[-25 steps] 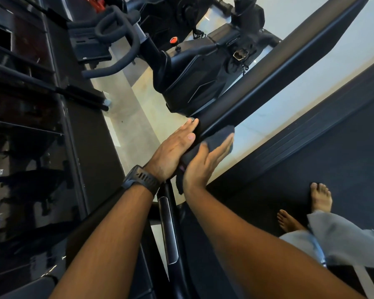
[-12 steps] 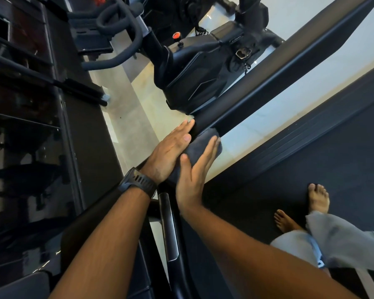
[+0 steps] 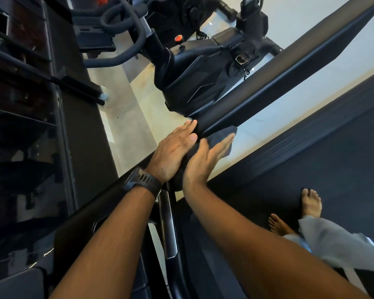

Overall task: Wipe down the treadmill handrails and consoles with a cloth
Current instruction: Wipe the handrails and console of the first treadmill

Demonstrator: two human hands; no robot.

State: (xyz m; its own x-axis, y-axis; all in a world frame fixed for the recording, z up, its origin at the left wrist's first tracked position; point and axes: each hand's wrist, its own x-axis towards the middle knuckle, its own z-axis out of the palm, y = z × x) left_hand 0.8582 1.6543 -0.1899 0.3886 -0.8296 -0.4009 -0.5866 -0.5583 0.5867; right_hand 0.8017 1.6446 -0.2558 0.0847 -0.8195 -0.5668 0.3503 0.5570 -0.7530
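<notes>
**Both palms flat on the handrail, cloth under the right**

Nearest: two bare forearms reach forward from the bottom edge. Grey trouser leg (image 3: 333,244) at lower right; two bare feet (image 3: 310,202) stand on the dark treadmill deck (image 3: 343,158).

A black watch (image 3: 143,182) sits on the left wrist. Just below the hands, a dark upright post with silver trim (image 3: 168,223) runs down toward the viewer.

Left hand (image 3: 172,155): fingers straight and together, laid flat against the left side of the black handrail (image 3: 279,76) at its near end. It grips nothing.

Right hand (image 3: 204,161): fingers straight, thumb raised, palm pressing the dark grey cloth (image 3: 224,138) against the rail's right side. No curl round the cloth. The cloth is sandwiched between this palm and the rail, its edge showing past the fingertips; more of it bunches dark between the two wrists.

The handrail runs diagonally up and away to the top right.

Beyond it, to the left: a black exercise bike (image 3: 203,72) with looped handlebars and a red knob (image 3: 178,38), standing on a pale tiled floor (image 3: 134,117). Far left: dark glossy panelling (image 3: 20,126).
</notes>
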